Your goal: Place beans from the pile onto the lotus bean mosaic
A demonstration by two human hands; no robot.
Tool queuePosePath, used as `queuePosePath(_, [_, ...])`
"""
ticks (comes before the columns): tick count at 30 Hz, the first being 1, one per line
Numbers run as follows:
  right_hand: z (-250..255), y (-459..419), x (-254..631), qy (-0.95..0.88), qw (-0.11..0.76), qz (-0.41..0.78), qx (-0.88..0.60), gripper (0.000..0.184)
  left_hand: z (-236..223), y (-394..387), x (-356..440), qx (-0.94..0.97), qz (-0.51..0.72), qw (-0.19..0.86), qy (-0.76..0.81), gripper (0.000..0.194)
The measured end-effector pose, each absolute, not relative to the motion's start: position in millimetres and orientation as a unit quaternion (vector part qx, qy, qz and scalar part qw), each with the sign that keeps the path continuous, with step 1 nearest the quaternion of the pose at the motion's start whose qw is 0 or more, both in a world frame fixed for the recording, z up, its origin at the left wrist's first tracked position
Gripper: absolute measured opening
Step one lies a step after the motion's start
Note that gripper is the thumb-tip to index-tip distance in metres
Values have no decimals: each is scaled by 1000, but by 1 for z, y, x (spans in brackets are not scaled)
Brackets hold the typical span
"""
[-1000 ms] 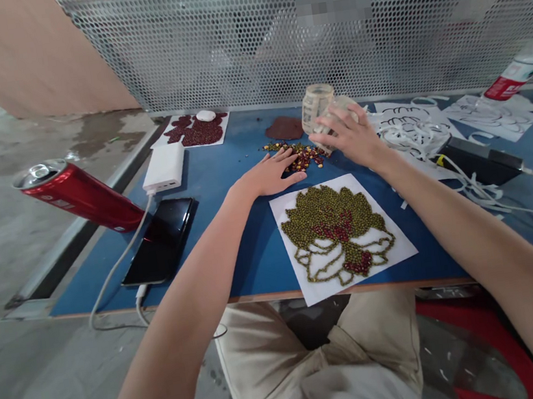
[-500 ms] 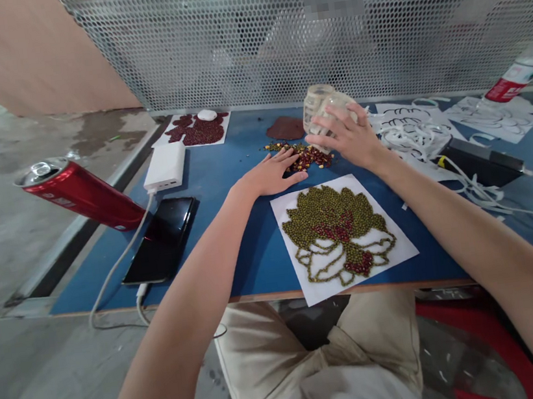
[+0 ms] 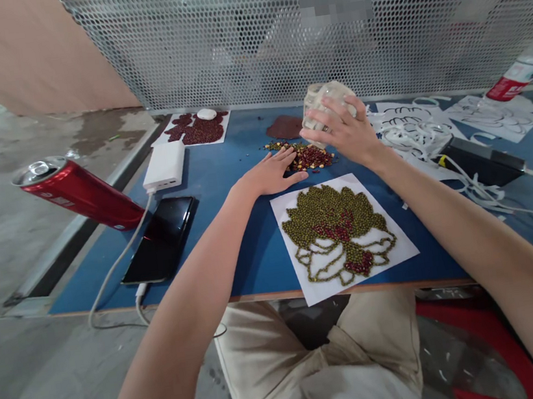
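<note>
My right hand (image 3: 348,130) grips a translucent plastic container (image 3: 315,104), held tilted just above a pile of mixed beans (image 3: 312,155) in red, green and yellow. Flat on the table, my left hand (image 3: 275,172) has its fingers stretched out, their tips touching the left side of the pile. Nearer to me lies a white sheet with a bean picture (image 3: 336,229), made of green beans with dark red ones in the middle and lower part. Behind the pile is a flat brown-red patch (image 3: 284,128) on the blue table (image 3: 249,254).
On the left are a red can (image 3: 82,194), a white power bank (image 3: 164,166) and a black phone (image 3: 160,239) with a cable. A dark red bean picture (image 3: 198,130) lies at the back. Paper scraps (image 3: 415,134), a black box (image 3: 480,161) and a bottle (image 3: 517,71) stand right.
My right hand has lifted the container slightly and turned it, so more of the bean pile shows beneath. My left hand has barely moved.
</note>
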State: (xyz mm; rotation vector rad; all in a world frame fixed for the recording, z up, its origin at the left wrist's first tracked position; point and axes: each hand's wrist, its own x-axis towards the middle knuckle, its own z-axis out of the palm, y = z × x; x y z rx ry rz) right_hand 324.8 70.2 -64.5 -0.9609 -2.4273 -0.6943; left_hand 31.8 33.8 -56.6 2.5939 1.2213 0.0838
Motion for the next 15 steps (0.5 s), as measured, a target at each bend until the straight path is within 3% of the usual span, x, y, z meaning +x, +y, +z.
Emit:
queuePosePath(10, [-56, 67, 333, -862, 238, -241, -378, 49, -47, 26, 38, 905, 55, 107, 408, 104])
queuePosePath(15, [-56, 67, 329, -892, 194, -224, -340, 48, -48, 24, 44, 913, 50, 85, 396, 104])
